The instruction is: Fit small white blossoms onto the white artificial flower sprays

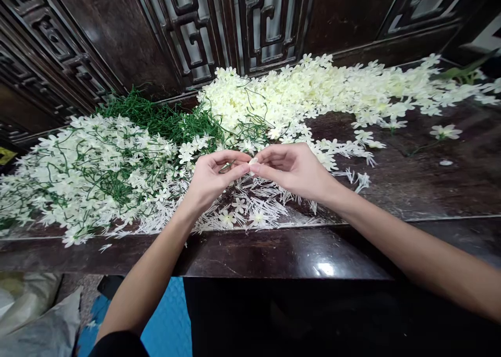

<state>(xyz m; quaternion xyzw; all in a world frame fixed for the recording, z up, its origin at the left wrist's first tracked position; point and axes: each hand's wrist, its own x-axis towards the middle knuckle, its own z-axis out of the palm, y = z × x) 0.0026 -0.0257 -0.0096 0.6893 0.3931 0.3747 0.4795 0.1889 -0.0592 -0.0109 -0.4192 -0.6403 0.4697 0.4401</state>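
Observation:
My left hand (213, 177) and my right hand (295, 169) meet at the fingertips over the dark wooden bench. Both are closed in a pinch around one small white artificial flower (253, 162), which is mostly covered by the fingers. Below the hands lie thin white stamens (270, 211) and a few loose blossoms. To the left spreads a heap of white flowers on green stems (97, 164). Bare green plastic stems (156, 118) are bunched behind it. Beyond my hands sits a long pile of cream-white flower heads (313, 88).
A carved dark wooden backrest (270, 23) rises behind the piles. The polished front edge (266, 255) of the bench runs before me. One flower (446, 132) lies apart at right. Pale sacks (43, 320) and a blue mat (170, 315) are on the floor at lower left.

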